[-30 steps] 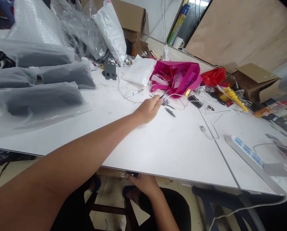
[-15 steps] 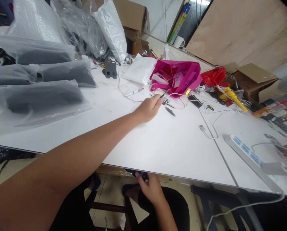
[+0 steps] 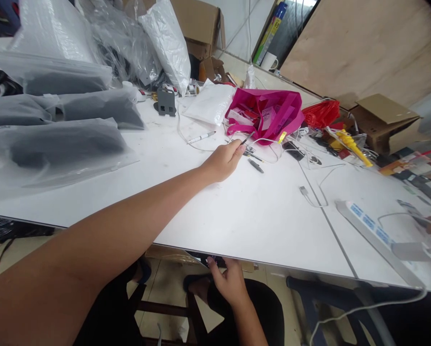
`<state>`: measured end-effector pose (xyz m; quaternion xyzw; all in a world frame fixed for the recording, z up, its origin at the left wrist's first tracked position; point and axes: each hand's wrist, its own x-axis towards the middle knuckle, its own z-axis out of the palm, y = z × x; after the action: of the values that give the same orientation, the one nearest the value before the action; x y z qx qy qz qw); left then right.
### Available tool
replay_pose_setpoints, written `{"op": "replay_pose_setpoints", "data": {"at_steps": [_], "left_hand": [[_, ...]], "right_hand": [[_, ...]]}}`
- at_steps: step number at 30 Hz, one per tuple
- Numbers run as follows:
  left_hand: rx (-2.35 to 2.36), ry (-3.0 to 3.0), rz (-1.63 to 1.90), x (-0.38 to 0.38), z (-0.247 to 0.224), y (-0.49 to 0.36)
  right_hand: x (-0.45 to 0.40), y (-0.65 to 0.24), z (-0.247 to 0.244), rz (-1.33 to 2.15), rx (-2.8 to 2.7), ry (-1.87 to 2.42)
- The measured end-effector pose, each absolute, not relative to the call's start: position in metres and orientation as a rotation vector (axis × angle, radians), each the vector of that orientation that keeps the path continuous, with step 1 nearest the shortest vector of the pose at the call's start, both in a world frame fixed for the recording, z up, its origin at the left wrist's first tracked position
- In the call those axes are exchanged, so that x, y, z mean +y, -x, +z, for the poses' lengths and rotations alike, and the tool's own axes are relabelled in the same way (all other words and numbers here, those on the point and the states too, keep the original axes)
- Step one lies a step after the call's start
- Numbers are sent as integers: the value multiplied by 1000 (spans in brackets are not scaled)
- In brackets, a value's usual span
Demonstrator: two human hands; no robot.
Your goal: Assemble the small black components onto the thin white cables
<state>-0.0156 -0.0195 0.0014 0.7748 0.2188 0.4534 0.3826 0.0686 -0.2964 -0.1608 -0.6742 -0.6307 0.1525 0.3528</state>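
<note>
Frosted bags [image 3: 67, 149] lie at frame left, perhaps kept beyond the hands. At centre, the left hand [image 3: 223, 162] has its fingers pinching 1 slim dark tool [image 3: 247, 139], likely for control. Lower centre, the right hand's [image 3: 232, 281] thumb meets a dark object [image 3: 220, 262] under the counter [image 3: 266, 216] edge; I cannot tell its hidden fingers' grip.

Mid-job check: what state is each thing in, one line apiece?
Left hand: closed on a slim dark tool
Right hand: thumb against a dark item at the table's edge; grip partly hidden
Pink bag: open, filled
Right-hand cardboard box: flaps open
White pen: lying flat
Gray pen: lying flat
Cable plug: loose, unplugged
Gray stand: upright
</note>
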Motion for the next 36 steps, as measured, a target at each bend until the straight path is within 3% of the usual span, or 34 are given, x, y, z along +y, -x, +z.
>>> {"op": "replay_pose_setpoints", "data": {"at_steps": [4,7,9,11,13,19,23,36], "left_hand": [[559,-1973,1148,-19,1,15],[574,-1971,1162,-19,0,16],[587,-1957,1198,-16,0,16],[621,-1928,1261,-13,0,17],[660,-1887,1327,-9,-1,18],[663,-1746,1373,0,-5,17],[665,-1687,1355,3,-9,11],[675,-1350,1137,-2,12,11]], "right_hand": [[-307,-39,-123,109,-1716,1353],[-308,-25,-55,117,-1897,1022],[-287,-37,1,68,-1916,1014],[-241,-68,47,-255,-1843,978],[-176,-110,69,-438,-1670,1328],[-39,-206,13,-292,-1464,1787],[-41,-218,-10,-221,-1629,1808],[-40,-211,-11,-52,-1879,1798]]}}
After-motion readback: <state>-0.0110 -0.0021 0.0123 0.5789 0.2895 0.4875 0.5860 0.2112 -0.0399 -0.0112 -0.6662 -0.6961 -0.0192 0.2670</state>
